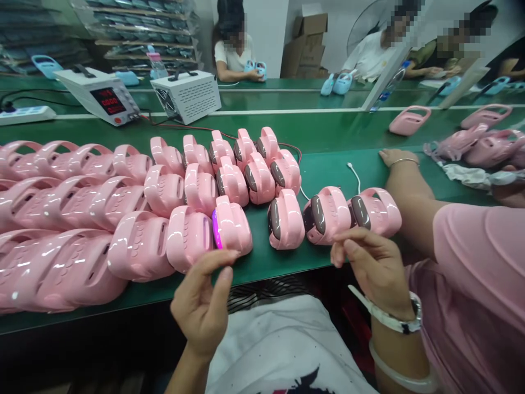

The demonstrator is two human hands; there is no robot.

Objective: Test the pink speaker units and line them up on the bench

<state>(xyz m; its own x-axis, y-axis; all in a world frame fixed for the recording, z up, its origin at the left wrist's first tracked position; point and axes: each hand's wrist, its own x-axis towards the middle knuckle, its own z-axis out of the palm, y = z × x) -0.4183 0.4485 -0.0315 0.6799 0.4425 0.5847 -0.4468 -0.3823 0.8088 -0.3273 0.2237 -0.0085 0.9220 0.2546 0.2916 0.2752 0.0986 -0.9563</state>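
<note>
My left hand (pixel 203 306) is by the bench's front edge, index finger stretched out and thumb apart, with nothing held. Its fingertip is at the lower front of a glossy pink handled device (pixel 234 230) whose end panel glows purple; whether they touch I cannot tell. My right hand (pixel 375 271), wearing a white watch, hovers with loosely bent fingers, no object visible in them. It is just in front of a pink device with a dark end panel (pixel 332 210). Beside that are another dark-panelled pink device (pixel 287 219) and a pink device at the right end (pixel 383 210).
Rows of pink devices (pixel 98 200) cover the left of the green bench (pixel 262 262). Behind them stand a power supply with red digits (pixel 100 98) and a grey vented box (pixel 191 96). A neighbour's pink-sleeved arm (pixel 414 186) rests close on the right. A white cable (pixel 355 176) lies beyond the devices.
</note>
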